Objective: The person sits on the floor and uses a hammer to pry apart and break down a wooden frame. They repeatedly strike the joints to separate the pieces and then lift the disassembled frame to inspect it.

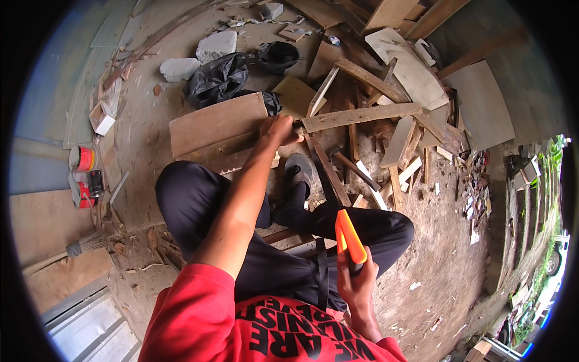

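My right hand [360, 282] is closed round the bright orange handle [350, 238] of what looks like a handsaw, held over my bent right leg. A narrow, dark brownish strip, seemingly its blade [330, 173], runs from the handle up toward my left hand. With my left arm stretched forward, my left hand [279, 129] is closed at the near-left end of a long wooden plank [365, 117]; the fingers' undersides are hidden. Just left of that hand, a wide brown board [218, 125] lies tilted over other wood.
Scrap wood [401, 142] is heaped at the front right. Black plastic bags [218, 78] and pale blocks [216, 46] lie ahead. Red cans [83, 158] stand by the left wall, near a broom [73, 248]. A sandalled foot [298, 174] rests between the boards.
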`<act>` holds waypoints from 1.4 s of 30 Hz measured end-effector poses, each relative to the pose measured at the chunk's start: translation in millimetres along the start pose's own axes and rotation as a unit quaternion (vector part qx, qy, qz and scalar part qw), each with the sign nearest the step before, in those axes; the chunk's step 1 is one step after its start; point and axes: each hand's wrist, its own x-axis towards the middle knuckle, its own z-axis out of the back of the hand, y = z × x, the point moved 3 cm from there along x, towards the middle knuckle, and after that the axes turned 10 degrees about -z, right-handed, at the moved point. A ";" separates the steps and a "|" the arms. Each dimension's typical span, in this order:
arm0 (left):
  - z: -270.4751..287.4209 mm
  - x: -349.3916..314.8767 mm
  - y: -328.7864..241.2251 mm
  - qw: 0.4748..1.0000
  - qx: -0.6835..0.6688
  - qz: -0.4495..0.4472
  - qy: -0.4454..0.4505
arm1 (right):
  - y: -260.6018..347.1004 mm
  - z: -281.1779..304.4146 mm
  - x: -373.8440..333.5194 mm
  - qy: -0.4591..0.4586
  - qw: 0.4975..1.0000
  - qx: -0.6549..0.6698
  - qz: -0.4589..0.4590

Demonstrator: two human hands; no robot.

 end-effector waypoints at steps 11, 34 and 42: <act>11.5 -0.7 -1.0 0.998 -0.047 -0.022 0.027 | -39.2 -10.2 -4.6 -0.050 0.998 -0.006 0.032; -38.8 -1.5 1.3 0.976 0.131 0.005 -0.174 | -24.2 -19.0 31.2 -0.034 0.999 -0.012 0.034; -20.9 0.2 6.6 0.988 0.107 -0.078 -0.079 | -12.7 -10.3 31.6 -0.021 0.999 -0.038 0.030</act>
